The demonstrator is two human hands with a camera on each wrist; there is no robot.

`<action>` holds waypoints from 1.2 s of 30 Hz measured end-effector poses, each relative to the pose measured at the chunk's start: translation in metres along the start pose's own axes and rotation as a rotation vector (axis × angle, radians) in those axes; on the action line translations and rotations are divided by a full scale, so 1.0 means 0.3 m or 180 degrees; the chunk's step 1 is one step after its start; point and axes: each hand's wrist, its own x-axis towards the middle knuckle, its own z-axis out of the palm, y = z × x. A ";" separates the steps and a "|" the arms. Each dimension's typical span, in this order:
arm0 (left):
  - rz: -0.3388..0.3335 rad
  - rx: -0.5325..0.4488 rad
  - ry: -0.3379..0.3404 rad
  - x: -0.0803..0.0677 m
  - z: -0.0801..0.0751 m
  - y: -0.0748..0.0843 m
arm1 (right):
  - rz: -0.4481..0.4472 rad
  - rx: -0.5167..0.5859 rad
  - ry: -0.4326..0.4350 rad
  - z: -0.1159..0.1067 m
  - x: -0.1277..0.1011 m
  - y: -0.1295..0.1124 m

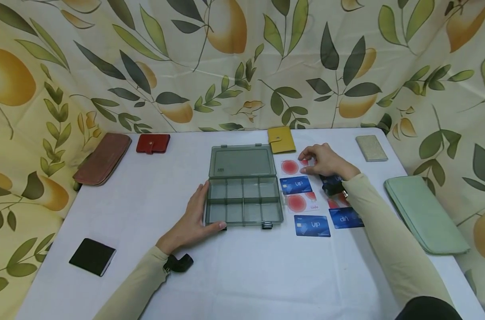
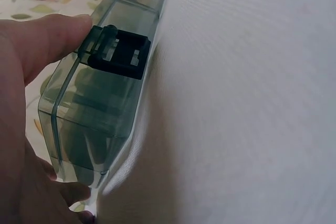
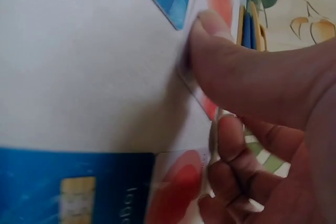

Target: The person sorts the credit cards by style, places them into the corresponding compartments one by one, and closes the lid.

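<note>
My left hand (image 1: 190,215) holds the near left corner of a clear grey-green plastic organizer box (image 1: 242,218). Its thumb lies by a dark latch (image 2: 121,53), and its fingers run along the left side. The lid is raised back and divided compartments show. Beyond the box's right side, my right hand (image 1: 326,161) pinches a white card with a red circle (image 1: 290,167) between thumb and fingers, low over the tablecloth. Nearby lie blue VIP cards (image 1: 312,226) and another red-circle card (image 1: 302,203); the right wrist and hand partly cover several cards.
A yellow wallet (image 1: 282,140) is behind the box. On the left are a red wallet (image 1: 153,143), a brown pouch (image 1: 102,160) and a black cardholder (image 1: 92,257). A green pouch (image 1: 426,215) and a beige cardholder (image 1: 371,148) lie at right.
</note>
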 end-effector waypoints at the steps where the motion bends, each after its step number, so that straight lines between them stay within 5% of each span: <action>1: 0.0008 -0.0003 -0.0002 0.001 0.000 -0.001 | 0.0009 -0.0013 -0.0010 -0.003 0.002 -0.001; 11: 0.0024 0.0010 0.0012 0.003 -0.001 -0.010 | -0.0080 0.0212 0.0045 -0.016 -0.022 0.002; 25: 0.0049 -0.0013 0.0099 0.005 0.006 -0.015 | 0.0120 0.1246 0.1102 -0.038 -0.145 -0.036; 31: 0.0245 0.0043 0.0325 0.007 0.006 -0.025 | 0.0061 0.2170 0.1032 -0.020 -0.193 -0.073; 36: 0.0391 -0.0028 0.0489 0.011 0.005 -0.033 | -0.0283 0.2231 0.0955 0.024 -0.222 -0.116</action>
